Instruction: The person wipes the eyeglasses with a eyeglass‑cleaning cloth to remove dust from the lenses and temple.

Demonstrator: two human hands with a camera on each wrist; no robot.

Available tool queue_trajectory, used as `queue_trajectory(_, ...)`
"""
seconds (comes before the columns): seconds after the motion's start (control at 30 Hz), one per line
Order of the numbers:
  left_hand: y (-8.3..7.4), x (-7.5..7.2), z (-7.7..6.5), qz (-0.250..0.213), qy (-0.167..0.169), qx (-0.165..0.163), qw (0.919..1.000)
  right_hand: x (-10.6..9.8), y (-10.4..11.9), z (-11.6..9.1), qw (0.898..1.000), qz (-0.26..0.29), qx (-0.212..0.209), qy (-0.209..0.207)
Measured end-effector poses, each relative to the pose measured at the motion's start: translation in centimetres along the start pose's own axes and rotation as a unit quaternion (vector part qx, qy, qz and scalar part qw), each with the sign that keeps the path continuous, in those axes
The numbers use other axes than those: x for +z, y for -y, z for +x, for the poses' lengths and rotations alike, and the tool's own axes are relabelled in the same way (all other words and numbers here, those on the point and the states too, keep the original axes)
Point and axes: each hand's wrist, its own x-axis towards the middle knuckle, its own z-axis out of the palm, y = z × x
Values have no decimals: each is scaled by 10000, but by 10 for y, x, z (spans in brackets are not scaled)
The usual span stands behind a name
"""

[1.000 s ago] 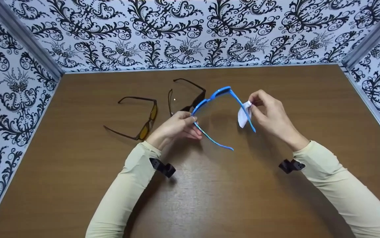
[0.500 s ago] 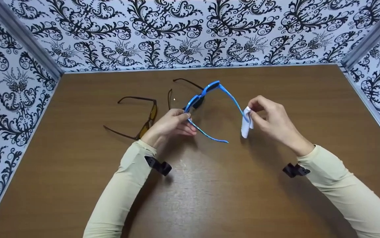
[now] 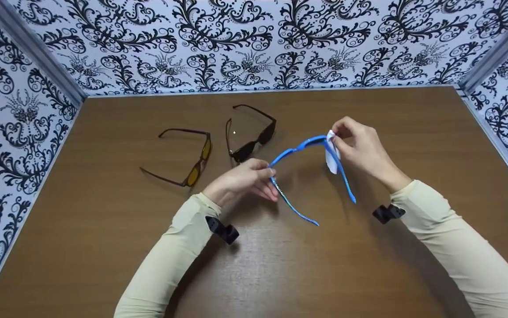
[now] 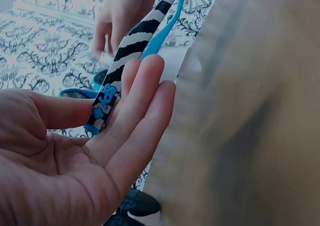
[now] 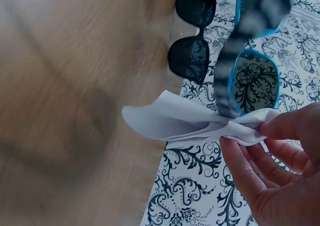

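Blue-framed sunglasses (image 3: 284,155) hang above the table, temples spread toward the person. My left hand (image 3: 247,179) pinches them at the hinge end of one temple, thumb on one side and fingers on the other. In the left wrist view that temple (image 4: 132,48) shows black-and-white stripes and blue lettering. My right hand (image 3: 362,148) pinches a white cloth (image 3: 332,161) at the hinge end of the other temple. The right wrist view shows the cloth (image 5: 172,118) bunched between thumb and fingers, wrapped against the temple, its loose end sticking out.
Dark sunglasses (image 3: 246,151) lie on the brown table (image 3: 280,274) just beyond the left hand. Left of them are glasses with yellow lenses (image 3: 194,174), temples unfolded. Patterned walls (image 3: 254,44) stand behind and at both sides.
The blue sunglasses first moved away and left, then came back nearer and to the right. The cloth has gone from near the temple's tip up to its hinge end.
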Motion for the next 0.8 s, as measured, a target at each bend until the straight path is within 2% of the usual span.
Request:
queue_trajectory(0.13,0,3,2,54,-11,4,10000,-1,-2,0,10000,31,15,-50)
queue_trajectory(0.27,-1,1,4,-71,-296,19,9995,-2,-2,-3,9999,56,-87,-54)
queue_trajectory(0.57,-9,-18,-1,-463,-1094,211,9927,-3,2,-19,9994,112,-272,172)
queue_trajectory(0.8,-9,-30,-5,-537,-1457,140,9878,-13,14,-25,9983,279,-379,340)
